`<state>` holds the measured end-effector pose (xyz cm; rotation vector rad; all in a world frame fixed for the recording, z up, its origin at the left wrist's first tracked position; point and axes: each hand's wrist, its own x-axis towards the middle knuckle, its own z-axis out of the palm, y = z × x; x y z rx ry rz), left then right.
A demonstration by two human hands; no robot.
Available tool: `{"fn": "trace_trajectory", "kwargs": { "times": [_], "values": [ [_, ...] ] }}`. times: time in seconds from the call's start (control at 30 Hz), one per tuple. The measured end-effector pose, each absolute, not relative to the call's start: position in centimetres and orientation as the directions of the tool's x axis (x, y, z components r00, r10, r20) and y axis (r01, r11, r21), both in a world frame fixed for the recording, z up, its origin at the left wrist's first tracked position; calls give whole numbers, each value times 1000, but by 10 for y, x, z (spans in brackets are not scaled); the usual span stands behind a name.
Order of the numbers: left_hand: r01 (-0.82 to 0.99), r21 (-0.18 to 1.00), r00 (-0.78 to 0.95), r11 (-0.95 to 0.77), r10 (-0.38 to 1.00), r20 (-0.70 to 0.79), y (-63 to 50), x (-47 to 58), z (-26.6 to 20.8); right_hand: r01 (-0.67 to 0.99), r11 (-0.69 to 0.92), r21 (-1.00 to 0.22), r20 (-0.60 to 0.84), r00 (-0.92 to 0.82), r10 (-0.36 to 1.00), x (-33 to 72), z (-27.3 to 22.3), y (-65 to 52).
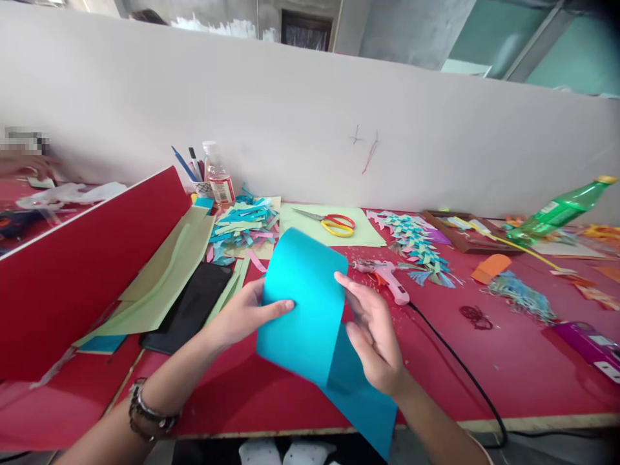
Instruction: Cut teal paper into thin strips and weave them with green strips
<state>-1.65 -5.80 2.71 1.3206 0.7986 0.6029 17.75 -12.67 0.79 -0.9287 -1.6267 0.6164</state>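
A sheet of bright blue paper (303,303) is curved over between my hands, above the front of the table. My left hand (252,310) grips its left edge, thumb on top and fingers behind. At the right edge, my right hand (371,329) has its thumb and fingers apart, with the index fingertip touching the paper. A flatter length of the same blue (363,387) extends below toward the table's front edge. Just beyond my right hand lies a pink glue gun (387,274). Behind the sheet, scissors (334,223) with red and yellow handles rest on pale green paper (365,229).
Paper strips (247,223) are heaped behind my left hand. A black phone (188,310) and a red divider (97,265) are at left; another person's hand (29,163) is beyond. At right are a woven paper piece (414,239), a green bottle (557,213) and a black cord (455,358).
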Motion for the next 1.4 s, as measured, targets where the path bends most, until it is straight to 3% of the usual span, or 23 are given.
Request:
{"fn": "trace_trajectory", "kwargs": {
  "times": [0.1,0.17,0.27,0.37,0.53,0.8,0.97,1.03,1.13,1.23,1.3,1.4],
  "values": [
    [148,985,512,94,845,-157,-62,-20,37,331,558,-761,556,-110,824,186,10,-127],
    [254,967,453,3,883,-121,-62,-27,40,493,491,-718,518,-93,850,193,7,-128],
    [385,922,390,-49,914,-114,-60,-41,38,768,245,-592,325,-51,944,201,-4,-132],
    [387,922,367,-10,919,-144,-58,-52,35,889,109,-445,129,-57,990,199,-16,-138],
    [316,949,397,6,908,-138,-59,-58,31,921,114,-373,104,-81,991,193,-22,-139],
    [252,968,404,-1,909,-104,-58,-58,31,846,112,-522,87,-78,993,206,-32,-124],
    [290,955,365,-56,929,-57,-57,-61,31,777,199,-597,46,-215,976,239,-3,-119],
    [298,953,359,-55,932,-59,-56,-61,32,754,97,-650,67,-70,995,266,18,-116],
    [272,962,409,-8,906,-108,-58,-62,33,669,-141,-729,88,297,951,304,51,-111],
    [271,962,534,-28,836,-126,-60,-60,34,613,-152,-776,214,483,849,324,82,-95],
    [319,941,615,-112,780,-116,-59,-59,34,718,-88,-690,408,487,772,326,99,-73],
    [417,880,689,-226,710,-144,-56,-58,32,938,-55,-342,745,306,593,318,113,-27]
  ]
}}
